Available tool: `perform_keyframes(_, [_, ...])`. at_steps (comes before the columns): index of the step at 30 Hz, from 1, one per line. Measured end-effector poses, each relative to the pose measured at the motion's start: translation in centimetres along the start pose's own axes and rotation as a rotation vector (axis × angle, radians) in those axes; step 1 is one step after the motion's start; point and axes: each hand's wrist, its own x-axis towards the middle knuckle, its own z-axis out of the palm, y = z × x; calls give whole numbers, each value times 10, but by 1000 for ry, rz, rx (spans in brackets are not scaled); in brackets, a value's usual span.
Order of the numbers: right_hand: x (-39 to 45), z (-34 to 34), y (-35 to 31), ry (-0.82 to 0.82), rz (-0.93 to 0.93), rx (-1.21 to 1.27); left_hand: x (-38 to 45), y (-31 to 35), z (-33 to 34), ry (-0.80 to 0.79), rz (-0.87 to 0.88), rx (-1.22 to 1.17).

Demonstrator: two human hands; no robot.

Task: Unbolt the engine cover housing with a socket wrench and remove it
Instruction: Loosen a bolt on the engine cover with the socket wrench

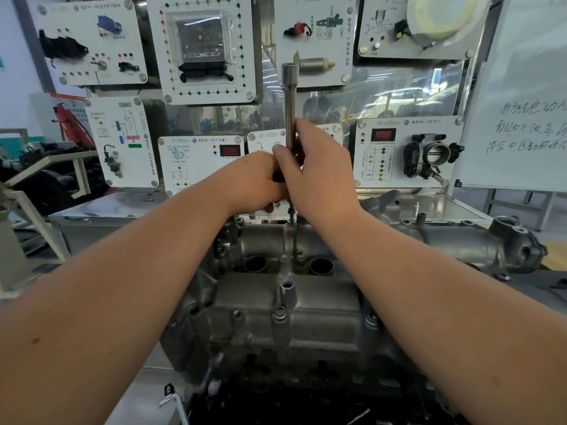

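Both hands, left hand (254, 179) and right hand (319, 167), have fingers clamped round the upright socket wrench (290, 96), its tip seemingly on a bolt atop the engine cover housing (285, 305) on the bench (101, 207).

Bright, even indoor light; wide-angle bending and softness at edges.
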Motion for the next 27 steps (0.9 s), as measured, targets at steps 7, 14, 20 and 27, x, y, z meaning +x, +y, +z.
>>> perform_keyframes(7, [-1, -2, -3, -61, 43, -33, -3, 4, 0, -22, -5, -59])
perform_keyframes(14, [-1, -1, -1, -25, 14, 6, 2, -1, 2, 0, -15, 28])
perform_keyframes(20, [-1, -2, 1, -44, 35, 12, -4, 2, -1, -5, 18, -80])
perform_keyframes(27, [-1, -1, 1, -17, 18, 31, 0, -1, 0, 14, 30, -21])
